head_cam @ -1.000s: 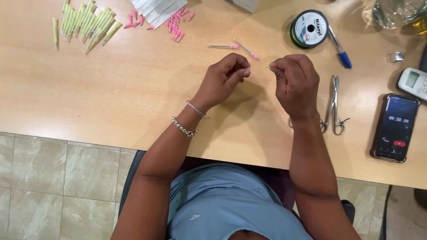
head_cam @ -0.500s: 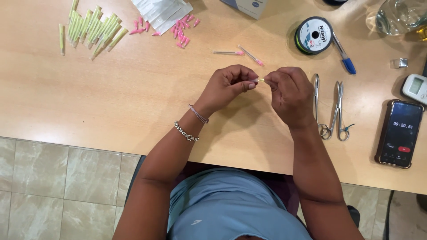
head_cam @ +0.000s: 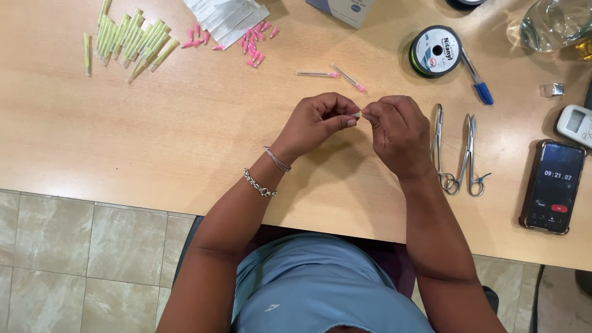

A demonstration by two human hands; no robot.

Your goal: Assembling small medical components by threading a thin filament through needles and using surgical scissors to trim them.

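Note:
My left hand [head_cam: 317,123] and my right hand [head_cam: 399,132] meet fingertip to fingertip above the wooden table [head_cam: 185,135]. Between the fingertips both pinch a tiny pale piece [head_cam: 357,114]; its exact shape is too small to tell. A thin line seems to run from it, barely visible. Two needles with pink hubs [head_cam: 336,74] lie just beyond the hands. My left wrist wears two bracelets.
A heap of yellow-green caps [head_cam: 132,40] lies far left, loose pink caps [head_cam: 250,43] by clear packets [head_cam: 225,12]. A spool of line [head_cam: 435,51], a blue pen [head_cam: 476,79], two metal forceps-like tools [head_cam: 455,154], a phone [head_cam: 552,186] with a timer and a white device [head_cam: 575,125] lie right.
The hands have come together from apart and now pinch the small piece jointly. The view has shifted slightly, so the table items sit lower in frame.

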